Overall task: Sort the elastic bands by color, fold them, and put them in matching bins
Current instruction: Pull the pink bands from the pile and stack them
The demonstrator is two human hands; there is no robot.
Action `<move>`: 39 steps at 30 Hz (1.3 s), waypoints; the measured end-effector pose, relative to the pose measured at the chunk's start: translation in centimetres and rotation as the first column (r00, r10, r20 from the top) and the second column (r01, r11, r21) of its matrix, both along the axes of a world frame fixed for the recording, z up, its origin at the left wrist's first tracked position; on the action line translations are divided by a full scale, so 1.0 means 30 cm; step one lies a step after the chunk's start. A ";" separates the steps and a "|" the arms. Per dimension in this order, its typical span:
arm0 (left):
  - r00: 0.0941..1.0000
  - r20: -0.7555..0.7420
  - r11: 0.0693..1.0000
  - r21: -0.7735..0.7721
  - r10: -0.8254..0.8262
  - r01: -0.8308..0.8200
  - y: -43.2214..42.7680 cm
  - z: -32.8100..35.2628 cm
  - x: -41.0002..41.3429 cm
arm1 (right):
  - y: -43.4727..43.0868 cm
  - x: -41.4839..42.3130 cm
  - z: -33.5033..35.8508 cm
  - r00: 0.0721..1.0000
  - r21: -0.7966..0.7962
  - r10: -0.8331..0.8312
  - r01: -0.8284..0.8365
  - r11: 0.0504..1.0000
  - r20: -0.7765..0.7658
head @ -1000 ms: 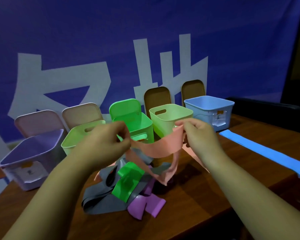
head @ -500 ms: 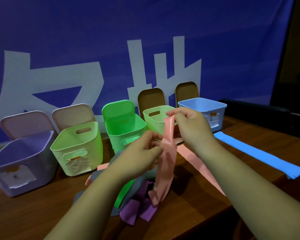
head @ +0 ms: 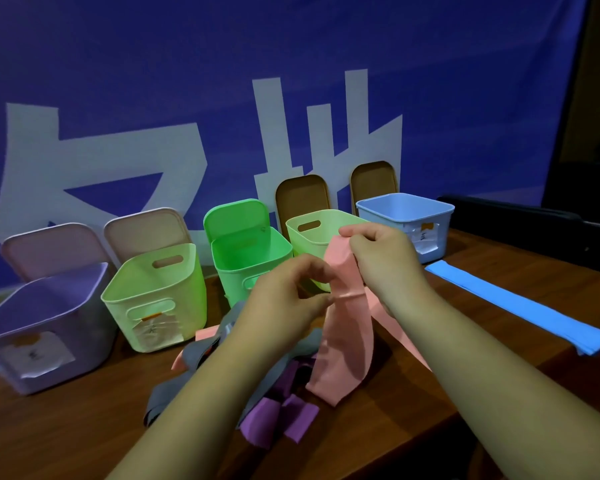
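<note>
Pinching pink band [head: 347, 341]: left hand [head: 284, 303], right hand [head: 385, 261]; purple bin [head: 90, 337], blue bin [head: 388, 220] flank green bins [head: 236, 275]; contents unseen.

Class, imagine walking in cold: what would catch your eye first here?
At centre, the left hand and right hand pinch a salmon-pink elastic band hanging over a grey-and-purple band pile. Behind stands a row of pastel plastic bins; a blue elastic band lies on the wooden table at right.

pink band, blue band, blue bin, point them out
pink band [head: 347, 341], head view, middle of the hanging loop
blue band [head: 520, 303], head view, middle of the flat strip
blue bin [head: 406, 204], head view, inner wall
</note>
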State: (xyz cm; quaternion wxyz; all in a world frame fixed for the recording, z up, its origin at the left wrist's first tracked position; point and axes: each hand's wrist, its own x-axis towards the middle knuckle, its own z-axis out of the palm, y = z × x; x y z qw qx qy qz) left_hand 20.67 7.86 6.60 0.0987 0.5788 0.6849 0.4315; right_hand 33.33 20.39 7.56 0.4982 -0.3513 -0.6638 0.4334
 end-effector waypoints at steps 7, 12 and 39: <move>0.913 -0.398 0.995 0.069 0.088 -0.066 0.031 -0.051 -0.009 | 0.009 -0.043 -0.025 0.998 -0.126 0.043 -0.047 0.991 -0.037; 0.830 -0.522 0.974 0.204 0.194 -0.099 0.041 -0.070 -0.007 | 0.010 -0.046 -0.034 0.997 -0.195 0.049 -0.058 0.979 -0.053; 0.944 -0.289 0.943 0.327 0.160 -0.060 0.076 0.469 -0.114 | -0.008 0.001 -0.159 0.920 -0.213 0.388 -0.370 0.904 0.047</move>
